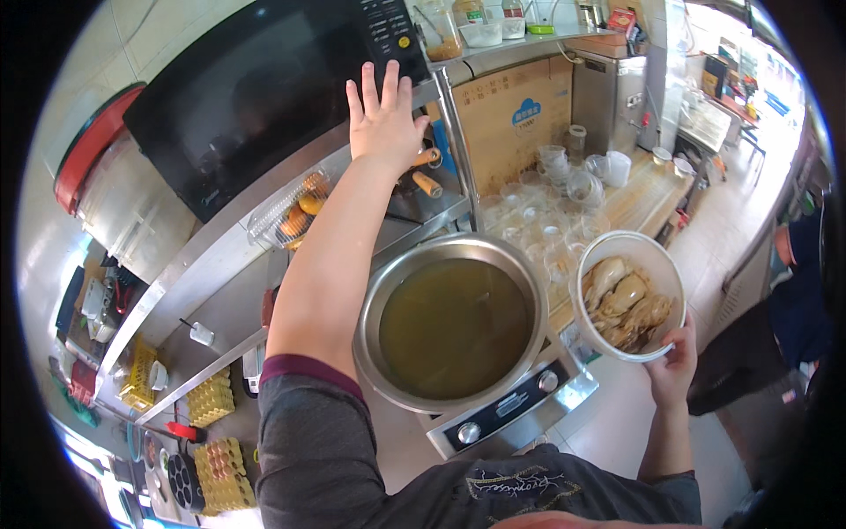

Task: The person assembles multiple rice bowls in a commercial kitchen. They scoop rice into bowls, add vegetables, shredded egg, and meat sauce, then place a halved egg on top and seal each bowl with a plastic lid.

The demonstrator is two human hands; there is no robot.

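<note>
My left hand (381, 119) is stretched up with its fingers spread, flat against or just in front of the lower right part of a black microwave (256, 97); contact is hard to make out. In my right hand (674, 361) is the rim of a white plastic tub (627, 348), tilted so its inside shows. Pale pieces that look like chicken legs (630, 298) lie in it with brown liquid. Left of the tub, a wide steel pot (374, 286) filled with greenish-brown liquid (458, 331) stands on a cooker with two knobs (509, 407).
Many clear plastic cups (551, 229) crowd the counter behind the pot, before a cardboard sheet (515, 110). A clear fruit box (295, 212) sits on the shelf below the microwave. Egg trays (222, 472) lie lower left. Another person (784, 309) stands at the right.
</note>
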